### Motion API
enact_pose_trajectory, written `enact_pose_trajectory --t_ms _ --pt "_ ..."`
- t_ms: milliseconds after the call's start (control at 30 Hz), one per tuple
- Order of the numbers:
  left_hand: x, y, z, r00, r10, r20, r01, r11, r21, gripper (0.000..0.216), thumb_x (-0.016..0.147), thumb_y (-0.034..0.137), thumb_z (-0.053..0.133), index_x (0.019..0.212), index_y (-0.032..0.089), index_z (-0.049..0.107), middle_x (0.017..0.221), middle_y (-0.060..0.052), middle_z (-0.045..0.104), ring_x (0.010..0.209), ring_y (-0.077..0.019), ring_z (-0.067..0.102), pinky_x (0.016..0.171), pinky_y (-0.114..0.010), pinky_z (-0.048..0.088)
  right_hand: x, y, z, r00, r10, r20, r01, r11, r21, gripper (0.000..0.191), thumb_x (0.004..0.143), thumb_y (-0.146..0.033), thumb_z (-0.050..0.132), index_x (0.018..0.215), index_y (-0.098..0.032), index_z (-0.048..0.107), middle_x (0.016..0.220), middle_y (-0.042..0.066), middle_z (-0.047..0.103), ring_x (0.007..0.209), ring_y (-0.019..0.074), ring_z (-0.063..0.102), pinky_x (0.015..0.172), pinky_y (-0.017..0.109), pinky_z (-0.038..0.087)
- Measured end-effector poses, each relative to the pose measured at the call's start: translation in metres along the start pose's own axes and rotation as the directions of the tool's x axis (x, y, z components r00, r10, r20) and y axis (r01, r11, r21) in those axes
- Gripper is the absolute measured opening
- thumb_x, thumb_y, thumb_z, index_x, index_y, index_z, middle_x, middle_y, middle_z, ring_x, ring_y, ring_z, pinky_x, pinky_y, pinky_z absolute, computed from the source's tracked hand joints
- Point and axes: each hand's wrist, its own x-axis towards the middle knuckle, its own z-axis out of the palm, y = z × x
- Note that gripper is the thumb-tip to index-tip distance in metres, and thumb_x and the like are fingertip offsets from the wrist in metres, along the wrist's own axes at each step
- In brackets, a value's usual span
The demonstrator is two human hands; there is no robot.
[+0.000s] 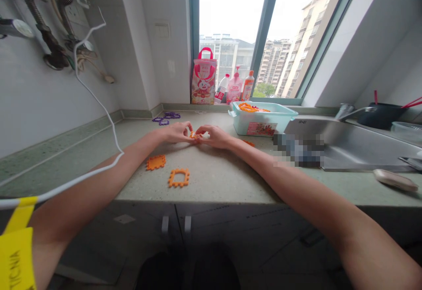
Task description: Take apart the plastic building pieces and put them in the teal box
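My left hand [179,132] and my right hand [213,136] meet over the middle of the counter, fingers closed around small orange interlocking foam-like pieces [193,135]. The fingers hide most of what they hold, so I cannot tell how the pieces fit together. Nearer to me lie a solid orange square piece [156,162] with notched edges and an orange notched frame [179,178] with an opening in it. Several purple notched pieces [167,117] rest beyond my left hand. Another orange piece [249,143] shows partly behind my right forearm.
A pale turquoise bin [263,120] holding orange pieces stands beside the steel sink [346,145]. A pink bag [203,83] and bottles [234,87] line the windowsill. A white cable [99,92] hangs across the left. A phone-like object [395,180] lies at the right edge.
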Motion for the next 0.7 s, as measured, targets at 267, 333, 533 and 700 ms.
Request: enact_pose_trajectory --t_ms 267,333,533,700 --pt "-0.007 -0.012 -0.021 0.938 -0.113 0.328 0.150 0.985 -0.088 0.062 0.062 0.078 0.081 0.091 0.024 0.070 0.078 -0.003 0.068 0.065 -0.0194 0.061 0.057 -0.029 0.042 -0.002 -0.003 -0.001 0.993 0.010 0.117 0.001 0.996 -0.094 0.029 0.095 -0.039 0.074 0.120 -0.024 0.074 0.107 0.005 0.078 0.095 0.0194 0.069 0.087 0.029 0.047" --pt "-0.009 -0.014 -0.024 0.920 -0.143 0.365 0.189 0.977 -0.096 0.062 0.060 0.077 0.083 0.092 0.025 0.070 0.080 -0.003 0.069 0.065 -0.0190 0.061 0.057 -0.029 0.044 -0.002 -0.004 -0.002 0.992 0.029 0.125 -0.016 0.994 -0.108 0.028 0.097 -0.040 0.072 0.120 -0.024 0.074 0.105 0.005 0.078 0.092 0.0188 0.069 0.086 0.029 0.047" --pt "-0.019 -0.021 -0.037 0.860 -0.242 0.450 0.280 0.960 -0.018 0.068 0.059 0.074 0.087 0.104 0.025 0.071 0.089 -0.008 0.074 0.074 -0.0226 0.069 0.062 -0.030 0.054 -0.001 -0.015 -0.006 0.991 0.074 0.107 -0.049 0.975 -0.218 0.029 0.089 -0.038 0.078 0.114 -0.023 0.075 0.109 0.006 0.079 0.093 0.0205 0.070 0.080 0.029 0.045" --pt "-0.039 -0.012 -0.063 0.771 -0.303 0.561 0.331 0.942 0.055 0.072 0.054 0.066 0.090 0.112 0.026 0.076 0.101 -0.013 0.079 0.085 -0.0294 0.076 0.071 -0.033 0.060 -0.006 -0.020 -0.016 0.990 0.052 0.134 -0.002 0.937 -0.350 0.037 0.088 -0.044 0.076 0.121 -0.025 0.075 0.115 0.008 0.078 0.102 0.0249 0.071 0.082 0.031 0.046"
